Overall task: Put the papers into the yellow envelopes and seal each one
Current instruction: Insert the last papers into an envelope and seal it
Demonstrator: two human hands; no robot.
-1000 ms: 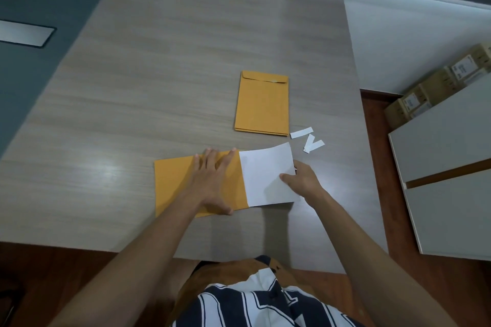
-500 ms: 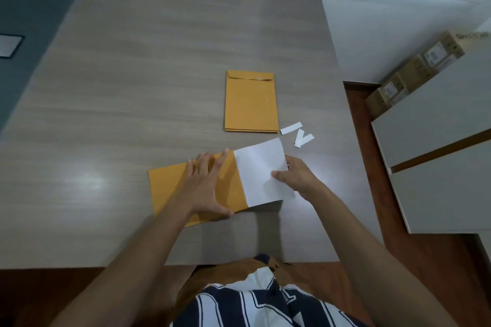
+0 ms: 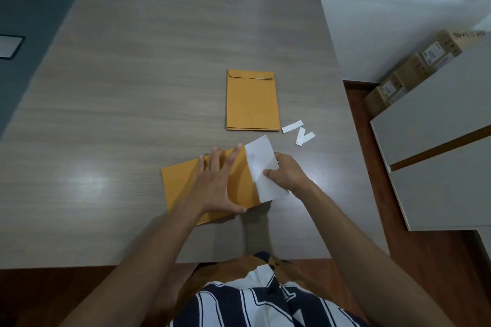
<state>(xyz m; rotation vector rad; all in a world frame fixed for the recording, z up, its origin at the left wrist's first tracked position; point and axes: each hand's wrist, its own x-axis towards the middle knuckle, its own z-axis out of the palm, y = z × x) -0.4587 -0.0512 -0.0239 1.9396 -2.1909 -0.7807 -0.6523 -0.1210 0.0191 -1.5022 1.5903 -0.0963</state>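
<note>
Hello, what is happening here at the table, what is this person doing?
A person is putting a white paper into a yellow envelope lying on the table. The left hand lies flat on the envelope; the right hand grips the paper, which is partly inside. Farther away lies a stack of envelopes with the flap closed, and beside it some white strips.

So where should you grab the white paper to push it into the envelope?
Probably by its free right end, coming from the right. That end of the white paper sticks out of the yellow envelope, whose mouth faces right; the right hand already pinches it there, while the left hand presses the envelope flat.
</note>
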